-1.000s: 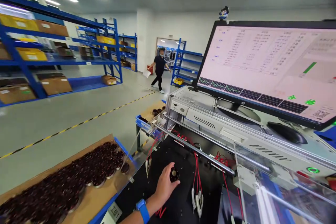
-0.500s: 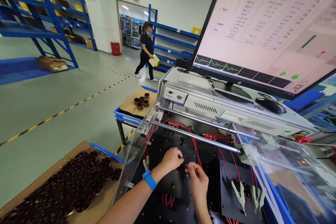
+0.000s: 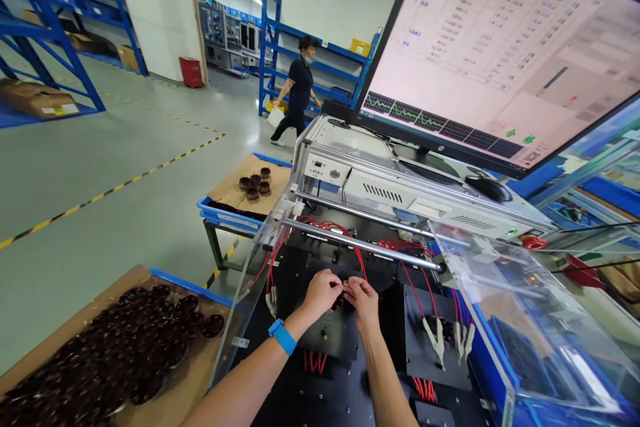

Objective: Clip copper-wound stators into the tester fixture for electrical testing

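Left hand (image 3: 324, 290) and right hand (image 3: 361, 297) met, fingertips bunched, at a dark round part (image 3: 338, 303) over the black plate (image 3: 345, 341), nearer its right edge than its left. Fingers hid most of the part; couldn't tell whether either hand gripped it or something thin on it, nor whether it sat on the plate or just above.

Main risk, my judgement: a slip. If held, it was by fingertips only, and a round shape could have rolled off toward the plate's right edge on an early release. Second: two hands crowding one spot, view blocked, so a finger could have knocked it askew unseen. Third: snags. Red wires (image 3: 359, 259) ran just beyond the right hand, and white clips (image 3: 271, 301) hung past the plate's left edge; a careless sideways sweep could have caught either. A metal rod (image 3: 350, 240) crossed beyond the plate's far edge, so a quick forward lift could have bumped knuckles.
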Demonstrator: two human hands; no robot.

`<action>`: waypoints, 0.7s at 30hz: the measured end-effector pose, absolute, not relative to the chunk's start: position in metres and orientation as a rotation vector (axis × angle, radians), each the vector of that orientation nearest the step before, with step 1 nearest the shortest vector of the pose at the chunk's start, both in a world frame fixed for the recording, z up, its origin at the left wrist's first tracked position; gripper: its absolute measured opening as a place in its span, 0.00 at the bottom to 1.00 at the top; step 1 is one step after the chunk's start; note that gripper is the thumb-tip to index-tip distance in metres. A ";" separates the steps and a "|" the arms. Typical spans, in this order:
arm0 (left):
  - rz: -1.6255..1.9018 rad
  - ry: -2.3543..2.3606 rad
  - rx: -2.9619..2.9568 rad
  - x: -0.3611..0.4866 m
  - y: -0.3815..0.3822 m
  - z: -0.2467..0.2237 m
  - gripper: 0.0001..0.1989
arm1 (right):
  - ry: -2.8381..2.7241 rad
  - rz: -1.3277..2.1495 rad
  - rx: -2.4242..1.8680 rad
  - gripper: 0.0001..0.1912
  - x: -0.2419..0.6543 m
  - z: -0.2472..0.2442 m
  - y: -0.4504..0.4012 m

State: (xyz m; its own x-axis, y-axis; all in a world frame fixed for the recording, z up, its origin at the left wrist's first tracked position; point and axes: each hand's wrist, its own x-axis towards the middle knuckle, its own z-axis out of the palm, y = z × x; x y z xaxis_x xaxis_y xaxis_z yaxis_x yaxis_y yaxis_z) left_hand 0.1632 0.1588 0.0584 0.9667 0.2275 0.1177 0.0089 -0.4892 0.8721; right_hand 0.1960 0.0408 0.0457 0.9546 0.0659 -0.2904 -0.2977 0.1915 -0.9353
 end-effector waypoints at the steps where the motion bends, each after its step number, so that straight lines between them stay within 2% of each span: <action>1: 0.270 0.164 2.069 0.163 0.159 0.058 0.09 | 0.202 0.256 -1.355 0.20 0.196 0.046 0.041; 8: 0.291 0.159 2.061 0.163 0.159 0.054 0.10 | 0.183 0.218 -1.353 0.18 0.197 0.047 0.043; 14: 0.305 0.156 2.041 0.162 0.158 0.052 0.10 | 0.084 0.261 -1.517 0.14 0.201 0.051 0.041; 21: 0.307 0.202 2.062 0.161 0.159 0.053 0.08 | 0.027 0.386 -1.651 0.16 0.207 0.056 0.038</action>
State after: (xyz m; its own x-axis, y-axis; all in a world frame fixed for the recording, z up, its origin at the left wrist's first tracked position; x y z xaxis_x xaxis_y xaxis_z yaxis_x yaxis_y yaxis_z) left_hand 0.1613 0.1591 0.0532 0.9538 0.2692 0.1333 0.0151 -0.4863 0.8737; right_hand 0.2070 0.0383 0.0557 0.9415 0.2081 -0.2650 -0.2433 -0.1241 -0.9620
